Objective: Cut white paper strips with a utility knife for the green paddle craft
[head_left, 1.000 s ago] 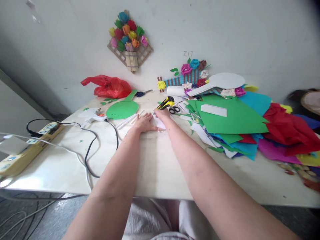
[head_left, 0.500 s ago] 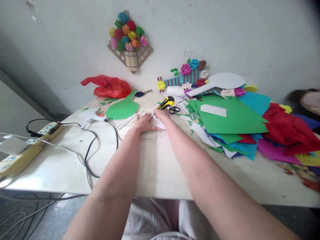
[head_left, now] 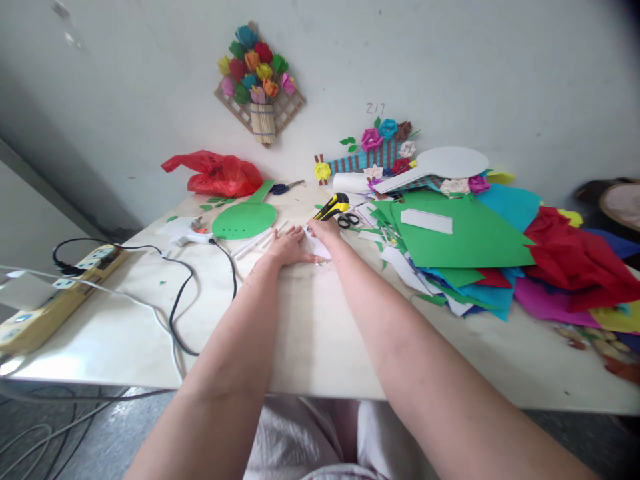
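My left hand point(head_left: 287, 248) lies flat on the white table point(head_left: 310, 320), fingers spread, pressing down a small white piece of paper point(head_left: 319, 250). My right hand point(head_left: 325, 228) is closed around a yellow and black utility knife point(head_left: 332, 206), its tip at the far edge of that paper. A pair of black scissors point(head_left: 349, 219) lies just right of the knife. Thin white paper sticks point(head_left: 260, 241) lie to the left of my left hand.
A green paddle-shaped card point(head_left: 245, 219) and a white glue gun point(head_left: 187, 233) with a black cord point(head_left: 180, 300) lie at left. A yellow power strip point(head_left: 55, 293) sits at the left edge. Coloured paper sheets point(head_left: 470, 247) pile up at right. A red bag point(head_left: 215, 173) rests by the wall.
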Motion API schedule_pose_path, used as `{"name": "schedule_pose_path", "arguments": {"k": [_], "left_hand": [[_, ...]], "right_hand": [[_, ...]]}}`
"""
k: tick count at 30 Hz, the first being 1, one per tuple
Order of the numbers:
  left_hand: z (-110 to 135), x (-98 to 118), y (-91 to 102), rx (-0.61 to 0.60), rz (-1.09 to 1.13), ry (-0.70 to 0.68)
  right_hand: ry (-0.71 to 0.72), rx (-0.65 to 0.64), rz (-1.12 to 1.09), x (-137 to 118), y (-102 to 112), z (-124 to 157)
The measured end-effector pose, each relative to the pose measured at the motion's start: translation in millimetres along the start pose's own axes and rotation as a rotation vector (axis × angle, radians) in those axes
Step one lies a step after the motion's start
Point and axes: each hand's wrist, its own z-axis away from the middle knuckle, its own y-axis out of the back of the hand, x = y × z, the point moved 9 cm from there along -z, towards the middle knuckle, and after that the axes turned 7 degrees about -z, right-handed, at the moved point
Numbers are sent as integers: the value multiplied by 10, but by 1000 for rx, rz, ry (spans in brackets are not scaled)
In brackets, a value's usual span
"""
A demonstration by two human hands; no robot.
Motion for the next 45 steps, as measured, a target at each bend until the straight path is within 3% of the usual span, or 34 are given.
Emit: {"name": "schedule_pose_path", "arguments": {"k": [25,45], "left_hand": [[-17,-13,-8,15,5,-2],[-28,-22,-16,16,1,-7]], "right_hand": [[8,10,-22,74,-24,-54],[-36,-8,-14,3,37,82]]}}
